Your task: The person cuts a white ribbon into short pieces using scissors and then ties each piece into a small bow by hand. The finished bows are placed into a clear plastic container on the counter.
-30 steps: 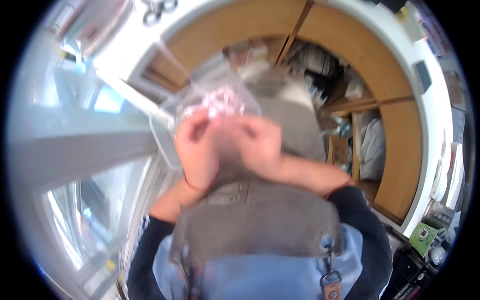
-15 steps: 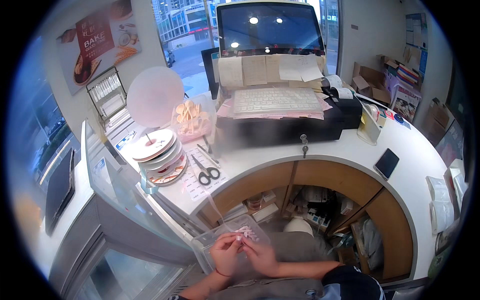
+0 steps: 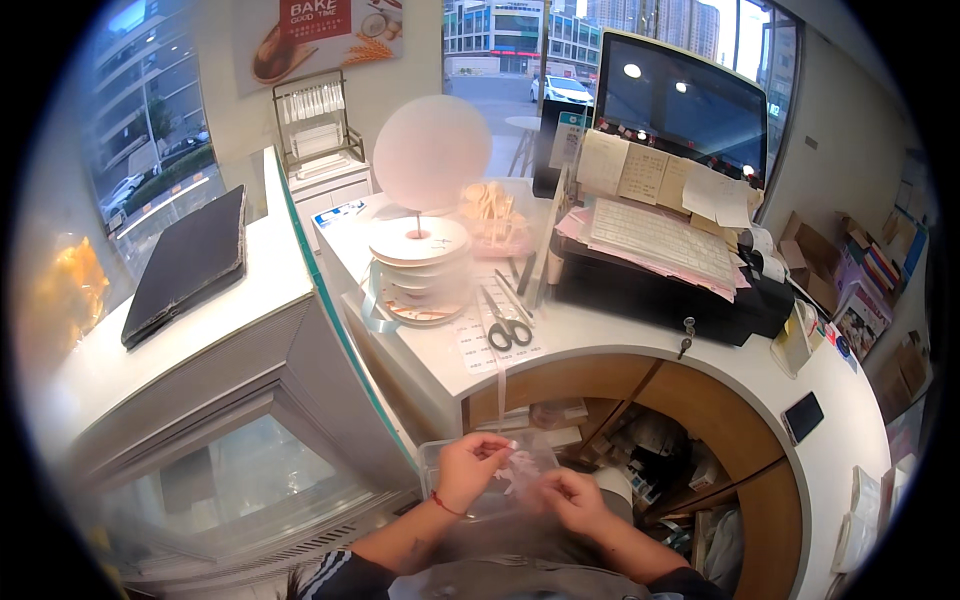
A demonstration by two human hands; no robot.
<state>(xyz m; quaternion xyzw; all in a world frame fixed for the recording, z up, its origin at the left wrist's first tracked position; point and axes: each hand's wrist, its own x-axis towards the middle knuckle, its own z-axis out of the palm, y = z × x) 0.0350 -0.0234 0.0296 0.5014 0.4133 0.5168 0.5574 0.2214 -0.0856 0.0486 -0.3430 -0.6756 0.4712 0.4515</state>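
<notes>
Black, flat and rectangular at far left: a folder-like thing [image 3: 190, 265], lying on the white top of a grey-framed case [image 3: 310, 380]. Next, on the white curved counter [image 3: 440, 365], a stack of ribbon spools [image 3: 420, 240] with light blue ribbon [image 3: 377, 300] hanging loose at its left side, and behind, a round pale disc [image 3: 432, 150]. Lower, in front of the counter edge, a clear plastic box [image 3: 430, 470], with small pale pieces [image 3: 518, 480] in or just over it, cannot tell which. Above this box, the left hand [image 3: 468, 475], thumb and first finger pinched together on a small pale bit [image 3: 513, 446], a red cord [image 3: 447, 504] around the wrist. From the counter, a narrow pale strip [image 3: 502, 400] running down toward these same fingertips; cannot tell if joined to the bit. Higher, dark-handled scissors [image 3: 510, 334], and farther back, wooden-coloured cutlery [image 3: 490, 212]. Then the right hand [image 3: 578, 500], near the right side of the box, fingers bent and blurred; cannot tell if gripping something. Farther right, a pale keyboard [image 3: 660, 242] on a black drawer unit [image 3: 650, 297], with a large dark screen [image 3: 690, 115] behind, and last, a phone [image 3: 803, 417] lying flat on the counter.
</notes>
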